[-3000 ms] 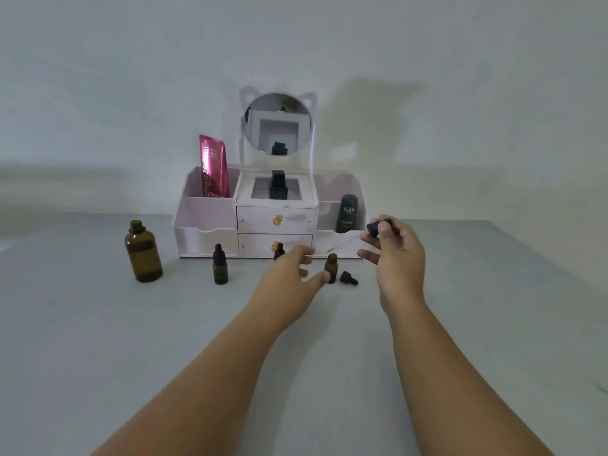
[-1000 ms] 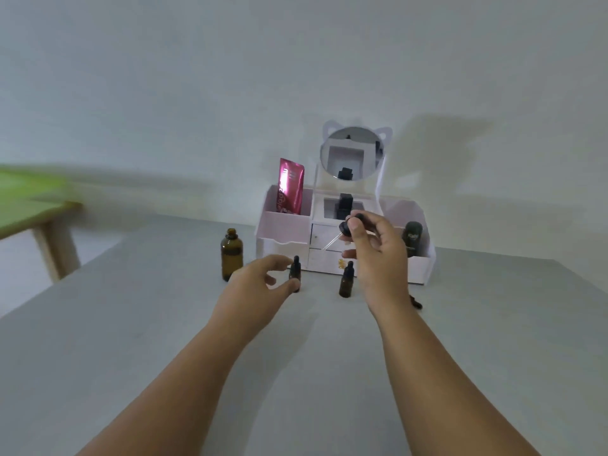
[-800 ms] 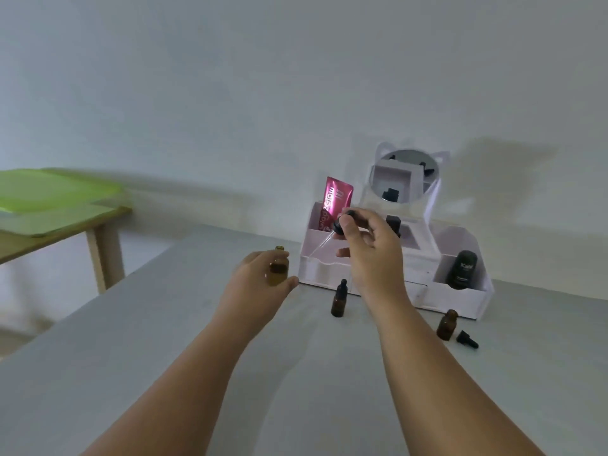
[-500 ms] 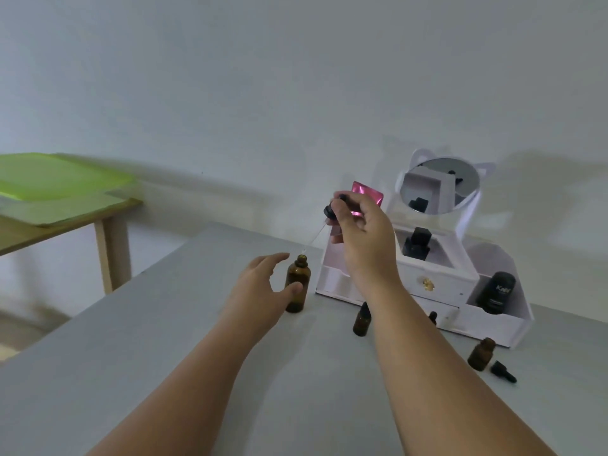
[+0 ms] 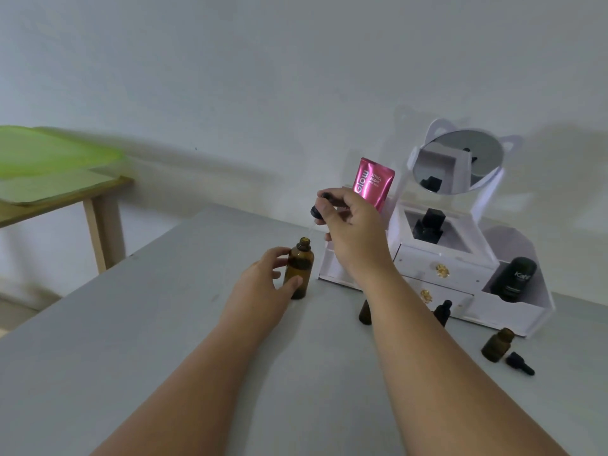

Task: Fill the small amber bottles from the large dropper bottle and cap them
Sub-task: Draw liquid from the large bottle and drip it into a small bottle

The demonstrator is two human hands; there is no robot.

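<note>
Head view: our left grip (image 5: 263, 284) holds the large dropper bottle (image 5: 298, 271), uncapped and upright on the counter (image 5: 164, 340). Our right grip (image 5: 353, 232) pinches the dropper (image 5: 320, 209) just above its mouth. One open small amber bottle (image 5: 496, 344) stands at lower right.

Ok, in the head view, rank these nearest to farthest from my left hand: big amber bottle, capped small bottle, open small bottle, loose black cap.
1. Big amber bottle: held in the left hand.
2. Capped small bottle: in front of the drawers.
3. Open small bottle: far right.
4. Loose black cap: lying just beyond that bottle, farthest right.
</note>
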